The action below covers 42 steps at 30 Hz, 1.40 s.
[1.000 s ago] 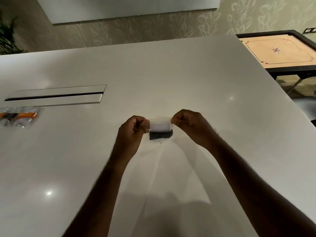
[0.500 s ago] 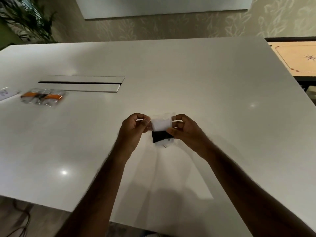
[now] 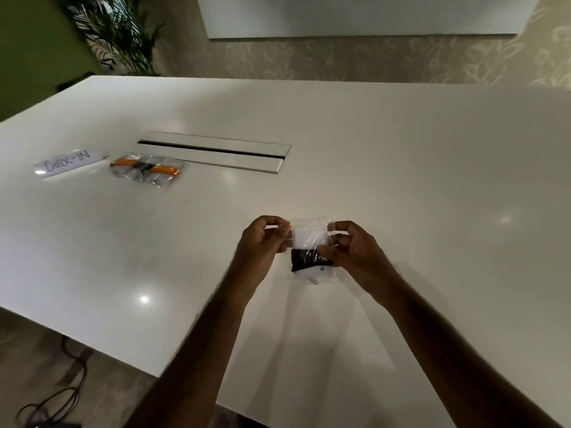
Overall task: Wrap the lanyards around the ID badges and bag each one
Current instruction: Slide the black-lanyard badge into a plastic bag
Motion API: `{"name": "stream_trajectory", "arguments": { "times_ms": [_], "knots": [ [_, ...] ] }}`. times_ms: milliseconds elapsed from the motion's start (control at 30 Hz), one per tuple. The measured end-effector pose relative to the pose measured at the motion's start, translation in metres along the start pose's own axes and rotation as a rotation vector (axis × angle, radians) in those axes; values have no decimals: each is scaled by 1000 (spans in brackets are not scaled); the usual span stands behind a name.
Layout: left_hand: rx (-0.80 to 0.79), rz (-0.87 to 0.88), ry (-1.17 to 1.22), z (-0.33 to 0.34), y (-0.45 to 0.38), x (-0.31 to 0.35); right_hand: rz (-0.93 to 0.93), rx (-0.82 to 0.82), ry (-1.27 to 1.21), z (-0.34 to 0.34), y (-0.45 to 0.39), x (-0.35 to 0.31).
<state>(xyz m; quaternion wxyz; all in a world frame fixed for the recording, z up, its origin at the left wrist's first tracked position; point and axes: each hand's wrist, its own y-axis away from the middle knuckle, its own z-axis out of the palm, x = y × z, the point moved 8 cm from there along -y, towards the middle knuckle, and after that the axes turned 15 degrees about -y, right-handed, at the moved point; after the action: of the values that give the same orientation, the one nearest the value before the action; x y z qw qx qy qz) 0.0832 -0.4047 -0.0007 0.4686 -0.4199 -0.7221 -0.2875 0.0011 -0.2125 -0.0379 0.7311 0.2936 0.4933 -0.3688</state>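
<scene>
Above the middle of the white table [image 3: 401, 168] I hold a small clear plastic bag [image 3: 311, 239]. Inside it is a white ID badge wrapped with a black lanyard [image 3: 306, 260]. My left hand [image 3: 265, 242] pinches the bag's upper left edge. My right hand [image 3: 355, 251] grips its right side, thumb across the front. At the far left lie bagged badges with orange lanyards [image 3: 146, 168].
A paper label reading "CHECK-IN" [image 3: 69, 162] lies left of the orange bags. A long cable slot with metal lids [image 3: 216, 151] is set into the table. A potted plant [image 3: 120, 29] stands behind the table's far left corner. Cables [image 3: 61, 393] lie on the floor.
My head has turned left, so the orange bags and the label have come into view. My right hand has shifted from the bag's top corner down onto its side.
</scene>
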Motion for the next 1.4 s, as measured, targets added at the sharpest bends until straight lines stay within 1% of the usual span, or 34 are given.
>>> {"name": "stream_trajectory", "arguments": {
  "times_ms": [200, 333, 433, 533, 667, 800, 900, 1000, 1133, 1267, 1400],
  "knots": [
    [-123, -7, 68, -72, -50, -34, -35, 59, 3, 82, -61, 23],
    [-188, -37, 45, -125, -85, -61, -59, 126, -32, 138, -105, 38],
    [-239, -61, -19, -158, -110, -80, -61, 179, -51, 171, -133, 47],
    [-242, -78, -82, -190, -136, -96, -44, 225, -24, 200, -164, 59],
    [-216, -113, -25, -227, -171, -113, -22, 264, -61, 234, -202, 75],
    [-187, -143, -30, -252, -210, -126, 63, 259, -156, 255, -237, 96],
    [-186, -133, -98, -261, -236, -131, 101, 225, -47, 265, -257, 107],
    [-204, -108, -157, -262, -257, -136, 104, 233, 87, 270, -271, 114],
    [-198, -101, -210, -266, -280, -144, 99, 245, 147, 271, -289, 118],
    [-140, -121, -247, -272, -296, -154, 111, 257, 216, 271, -304, 120],
    [-53, -57, -369, -283, -307, -150, 121, 268, 219, 274, -315, 122]
  ]
}}
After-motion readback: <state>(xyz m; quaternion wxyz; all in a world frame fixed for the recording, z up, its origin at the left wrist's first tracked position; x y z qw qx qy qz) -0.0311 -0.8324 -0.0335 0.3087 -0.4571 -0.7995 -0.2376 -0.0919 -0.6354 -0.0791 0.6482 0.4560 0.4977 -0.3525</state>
